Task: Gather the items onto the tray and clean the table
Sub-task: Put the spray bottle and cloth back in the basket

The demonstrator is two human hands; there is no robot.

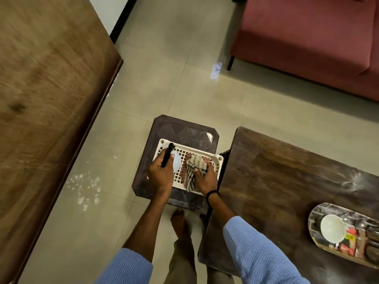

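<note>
A white perforated basket [196, 151] sits on a dark plastic stool [184, 128] on the floor. My left hand [160, 176] grips a spray bottle [176, 161] with a black trigger head, held over the basket's left side. My right hand [207, 179] is closed on a striped cloth [193, 171] over the basket's right side. To the right, the dark wooden table [276, 171] carries a shiny metal tray [313, 218] holding a white bowl [332, 227], packets and other small items.
A large brown wooden surface [45, 89] fills the left. A red sofa [307, 33] stands at the back right. White specks lie on the tiled floor [86, 187] near the stool. My bare foot [179, 222] is just below the stool.
</note>
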